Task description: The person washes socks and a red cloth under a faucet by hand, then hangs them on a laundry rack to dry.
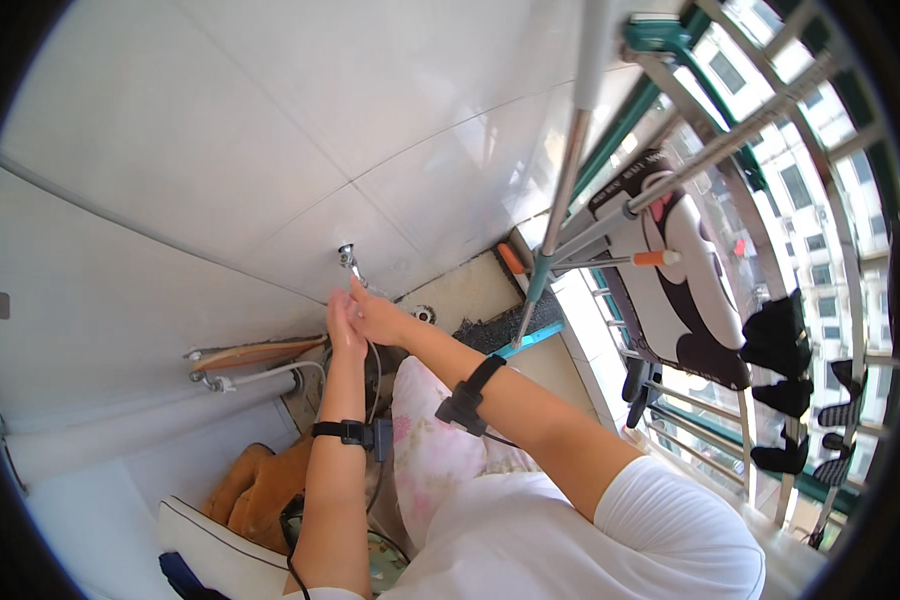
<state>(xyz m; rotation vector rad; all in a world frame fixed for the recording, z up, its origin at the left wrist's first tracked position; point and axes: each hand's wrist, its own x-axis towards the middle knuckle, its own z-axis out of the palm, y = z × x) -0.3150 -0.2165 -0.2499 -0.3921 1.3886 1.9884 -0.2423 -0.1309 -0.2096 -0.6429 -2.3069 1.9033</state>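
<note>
My left hand [346,327] and my right hand [379,316] are pressed together just below a chrome wall tap [349,259]. Both look wet, and I see no object between them. The left hand stretches upward with its palm against the right, whose fingers partly cover it. A thin line of water seems to run near the tap's spout. Each forearm carries a black strap with a small device, the left one [352,433] and the right one [469,401].
A floor drain fitting [424,314] sits beyond my right wrist. Hoses [262,352] and a white pipe [195,405] run along the left wall. A telescopic pole [570,165], a blue-edged squeegee [529,341], a cartoon mat [667,277] and hanging black socks [780,337] stand right, by window bars.
</note>
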